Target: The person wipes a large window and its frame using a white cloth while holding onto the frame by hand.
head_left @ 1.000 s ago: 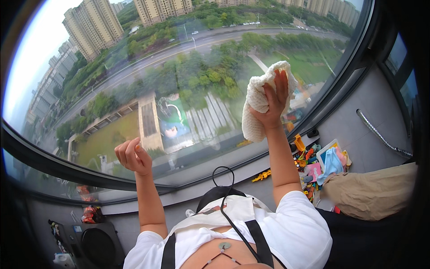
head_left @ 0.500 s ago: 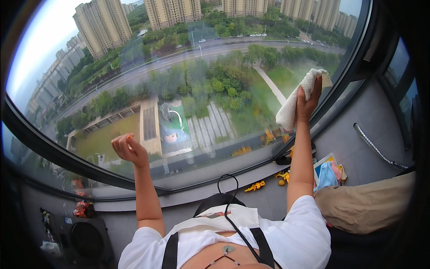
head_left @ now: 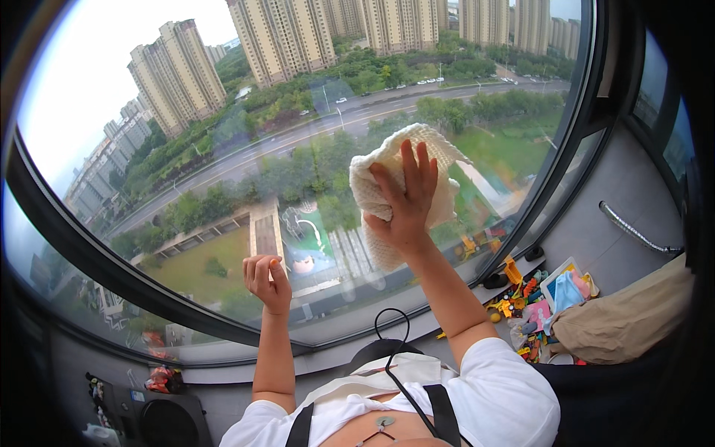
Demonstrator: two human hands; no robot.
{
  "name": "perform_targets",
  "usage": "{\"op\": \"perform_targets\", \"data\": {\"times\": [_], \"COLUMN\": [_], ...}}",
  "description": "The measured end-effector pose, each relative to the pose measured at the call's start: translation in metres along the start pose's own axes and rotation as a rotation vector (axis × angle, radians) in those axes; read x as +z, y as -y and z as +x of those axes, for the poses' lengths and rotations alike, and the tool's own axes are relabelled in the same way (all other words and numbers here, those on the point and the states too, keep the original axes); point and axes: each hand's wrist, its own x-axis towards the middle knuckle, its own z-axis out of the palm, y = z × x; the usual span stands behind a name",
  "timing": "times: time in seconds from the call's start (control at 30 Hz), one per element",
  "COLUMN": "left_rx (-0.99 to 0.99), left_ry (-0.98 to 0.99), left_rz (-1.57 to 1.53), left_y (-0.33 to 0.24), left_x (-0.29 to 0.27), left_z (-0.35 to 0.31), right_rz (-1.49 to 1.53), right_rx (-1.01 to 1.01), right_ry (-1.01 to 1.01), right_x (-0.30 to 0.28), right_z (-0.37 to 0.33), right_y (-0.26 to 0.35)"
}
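A large curved-looking window pane (head_left: 313, 179) fills the view before me. My right hand (head_left: 406, 195) lies against a white waffle-textured cloth (head_left: 376, 175), pressing it to the middle of the glass. The cloth is bunched and folded around the palm, with its loose edges spreading past the fingers. My left hand (head_left: 268, 283) is raised in front of the lower pane, fingers curled into a loose fist with nothing visible in it. Whether it touches the glass I cannot tell.
A dark window frame (head_left: 89, 246) borders the pane. Scattered toys (head_left: 525, 305) lie on the floor at right, beside a tan cloth cover (head_left: 625, 313) and a silvery flexible hose (head_left: 633, 231). A dark boxy device (head_left: 160, 413) stands lower left. A black cable (head_left: 395, 365) hangs at my chest.
My right hand has swept the cloth from the pane's right edge leftward to its middle, and the cloth has spread wider. My left hand, still curled, has shifted right and down in view.
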Motion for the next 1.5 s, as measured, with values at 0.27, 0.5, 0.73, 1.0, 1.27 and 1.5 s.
{"op": "perform_targets", "data": {"times": [0.27,0.5,0.73,1.0,1.27,1.5], "left_rx": [0.000,0.016,0.064,0.246,0.246,0.249], "left_ry": [0.006,-0.008,-0.128,-0.090,-0.143,-0.129], "left_rz": [-0.044,0.018,0.185,0.283,0.323,0.369], "left_y": [0.001,-0.004,0.002,-0.007,-0.005,-0.003], "left_x": [-0.001,0.005,0.016,0.046,0.043,0.039], "left_z": [-0.002,0.001,-0.002,-0.008,-0.006,-0.010], "right_rz": [-0.035,-0.043,-0.095,-0.062,0.055,-0.046], "right_rx": [-0.196,-0.125,0.022,0.129,-0.067,-0.017], "right_ry": [0.143,0.150,-0.062,-0.110,0.145,0.211], "right_x": [0.028,0.010,-0.038,-0.076,-0.069,-0.075], "right_z": [-0.004,0.004,-0.004,-0.016,-0.020,-0.019], "right_y": [0.053,0.017,-0.099,-0.168,-0.138,-0.129]}}
